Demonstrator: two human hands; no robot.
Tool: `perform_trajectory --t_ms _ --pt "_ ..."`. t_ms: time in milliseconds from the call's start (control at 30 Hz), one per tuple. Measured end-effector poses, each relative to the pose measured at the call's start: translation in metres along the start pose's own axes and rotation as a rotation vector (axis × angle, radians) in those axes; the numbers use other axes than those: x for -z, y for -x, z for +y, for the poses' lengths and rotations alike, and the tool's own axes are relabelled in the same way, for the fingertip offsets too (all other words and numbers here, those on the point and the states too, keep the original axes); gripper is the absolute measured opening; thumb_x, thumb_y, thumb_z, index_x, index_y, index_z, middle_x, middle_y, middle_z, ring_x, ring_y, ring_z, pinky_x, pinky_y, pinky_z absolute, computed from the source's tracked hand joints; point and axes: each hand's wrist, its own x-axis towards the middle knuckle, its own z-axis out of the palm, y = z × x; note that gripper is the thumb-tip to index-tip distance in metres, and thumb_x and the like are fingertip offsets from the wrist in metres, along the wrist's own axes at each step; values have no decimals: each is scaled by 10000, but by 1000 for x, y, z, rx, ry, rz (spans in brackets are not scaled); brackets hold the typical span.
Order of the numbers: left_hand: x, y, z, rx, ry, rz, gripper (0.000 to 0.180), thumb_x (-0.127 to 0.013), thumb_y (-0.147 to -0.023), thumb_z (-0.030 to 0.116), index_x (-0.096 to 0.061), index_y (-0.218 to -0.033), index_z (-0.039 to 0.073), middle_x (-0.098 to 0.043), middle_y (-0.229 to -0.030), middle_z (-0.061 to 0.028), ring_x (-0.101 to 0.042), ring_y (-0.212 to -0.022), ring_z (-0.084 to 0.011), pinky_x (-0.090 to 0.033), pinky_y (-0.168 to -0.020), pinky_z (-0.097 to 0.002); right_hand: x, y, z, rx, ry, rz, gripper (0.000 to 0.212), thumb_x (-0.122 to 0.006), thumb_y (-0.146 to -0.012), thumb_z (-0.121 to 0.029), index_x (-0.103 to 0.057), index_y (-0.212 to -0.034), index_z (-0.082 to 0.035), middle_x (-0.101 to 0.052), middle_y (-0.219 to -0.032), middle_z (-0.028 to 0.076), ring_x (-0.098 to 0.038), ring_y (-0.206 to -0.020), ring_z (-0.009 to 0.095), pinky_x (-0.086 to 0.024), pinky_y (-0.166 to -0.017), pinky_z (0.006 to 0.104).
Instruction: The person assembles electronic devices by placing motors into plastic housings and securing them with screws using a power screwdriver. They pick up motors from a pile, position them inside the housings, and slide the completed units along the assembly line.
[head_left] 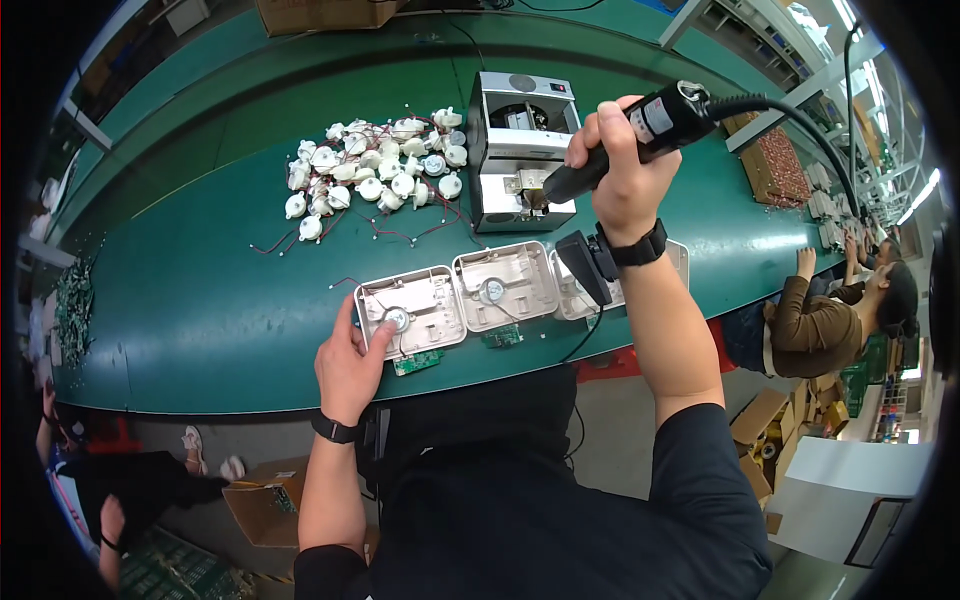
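The housings (520, 280) look smooth plastic, the power screwdriver (577, 180) matt plastic, the tabletop (220, 250) glossy.

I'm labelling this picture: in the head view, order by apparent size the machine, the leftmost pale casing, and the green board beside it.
1. Machine
2. Leftmost pale casing
3. Green board
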Motion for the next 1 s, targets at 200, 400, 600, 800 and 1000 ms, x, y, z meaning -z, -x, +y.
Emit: perform_trajectory --t_ms 200,400,600,800,1000 --pt "-1 -6 5 25 -65 -4 709 -729 -854 485 -531 -1410 91 -588 -626 -60 -613 -580 -240 -464 -571 -378 -12 30 -24 -149 -155 -89 206 -583 -939 -79 -443 -1079 -21 -553 -727 98 -545 -548 181 -503 -533 343" --pt "0 -4 6 6 -59 6 706 -728 -847 499 -539 -1407 113 -599 -613 -53 -628 -574 -251 -462 -562 -378 -44 87 -22 -157 -174 -291 275 -595 -905 -26 -402 -1101 -36 -579 -739 112 -558 -575 168 -512 -554 331" --pt "-3 -4 4 3 -33 16 703 -731 -842 503 -551 -1401 116 -593 -593 -52 -626 -552 -251 -460 -541 -373 -46 97 -1 -168 -80 -313 293 -597 -886 8 -397 -1095 -39 -589 -740 117 -565 -583 166 -516 -567 324" --pt "0 -5 6 4 -76 14 700 -724 -843 514 -556 -1400 125 -575 -565 -53 -617 -527 -247 -457 -519 -375 -49 99 9 -168 -28 -288 289 -595 -890 5 -398 -1096 -40 -593 -739 122 -565 -586 162 -511 -577 316" --pt "-2 -6 5 -13 -58 22 701 -720 -843 521 -557 -1400 129 -572 -560 -53 -613 -519 -250 -453 -511 -377 -56 100 8 -167 -101 -308 292 -602 -892 0 -400 -1098 -43 -589 -743 115 -562 -586 157 -497 -574 308"
